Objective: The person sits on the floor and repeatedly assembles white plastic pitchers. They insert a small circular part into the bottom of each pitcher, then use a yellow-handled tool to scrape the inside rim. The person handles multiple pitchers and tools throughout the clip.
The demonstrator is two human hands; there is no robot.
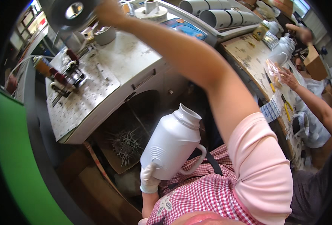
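In my left hand (150, 179), which wears a white glove, is a white plastic jug (171, 144) with a spouted neck and a side handle. It leans against my checked apron, its open mouth tilted up. The gloved fingers wrap round its lower side. My right arm reaches up across the bench to the far left. There my right hand (111, 14) is smeared by motion beside a dark round disc (57, 13) with a shiny centre. Whether the hand grips the disc cannot be seen.
Toggle clamps (70, 73) stand on the white bench's perforated plate (81, 99). A box of thin metal pieces (126, 144) sits below. White cylinders (226, 17) lie at the back. On the right, a co-worker's hand (289, 78) works over a wooden table (244, 48) with pliers (287, 108).
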